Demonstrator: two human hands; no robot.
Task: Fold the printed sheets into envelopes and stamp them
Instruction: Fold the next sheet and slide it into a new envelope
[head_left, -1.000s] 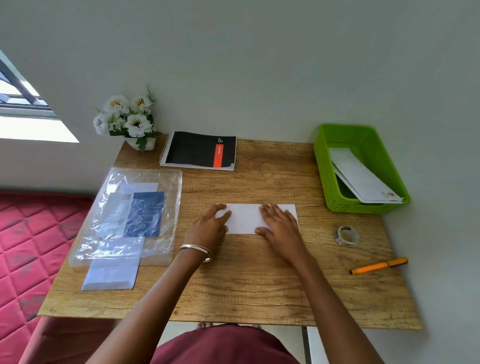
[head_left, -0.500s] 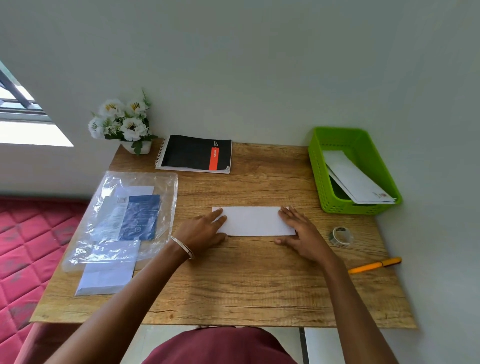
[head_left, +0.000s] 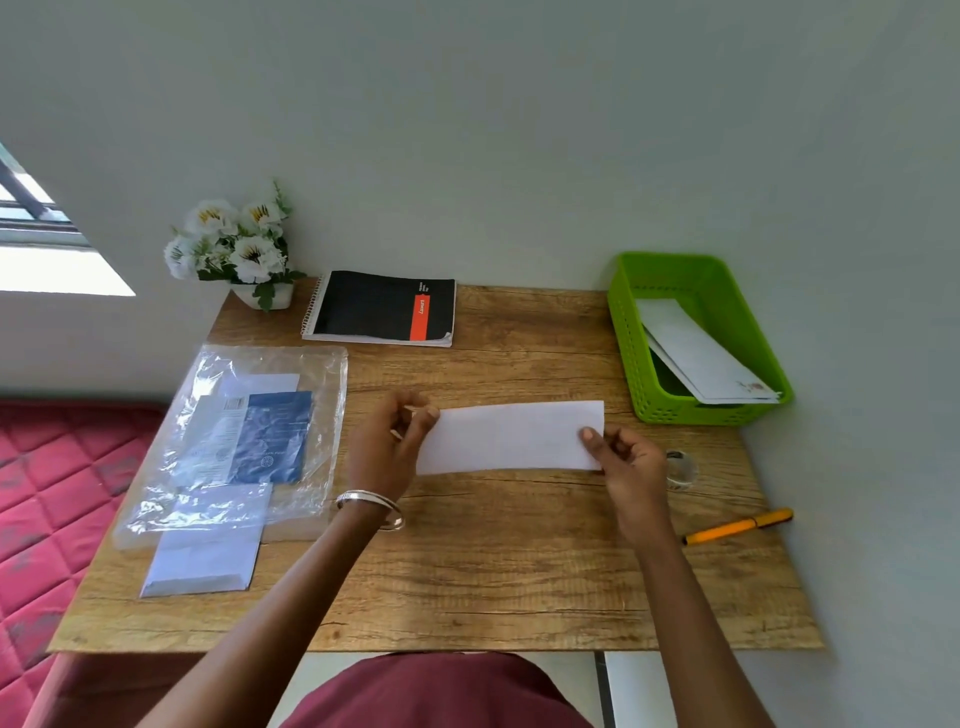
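Note:
A folded white sheet (head_left: 509, 436) is held just above the middle of the wooden table (head_left: 467, 561). My left hand (head_left: 387, 447) pinches its left end. My right hand (head_left: 626, 460) pinches its right end, thumb on top. A white envelope (head_left: 202, 558) lies at the front left, partly under a clear plastic bag (head_left: 239, 431) with blue-printed contents. A green basket (head_left: 691, 338) at the back right holds white envelopes (head_left: 696, 358).
A tape roll (head_left: 683, 467) sits right of my right hand, an orange pen (head_left: 737, 526) nearer the front. A black spiral notebook (head_left: 382, 307) and a pot of white flowers (head_left: 239, 244) stand at the back. A red mattress (head_left: 47, 493) lies left.
The sheet lay flat with both hands pressing and sliding apart along it. Now both hands have picked it up by its ends, lifted off the table.

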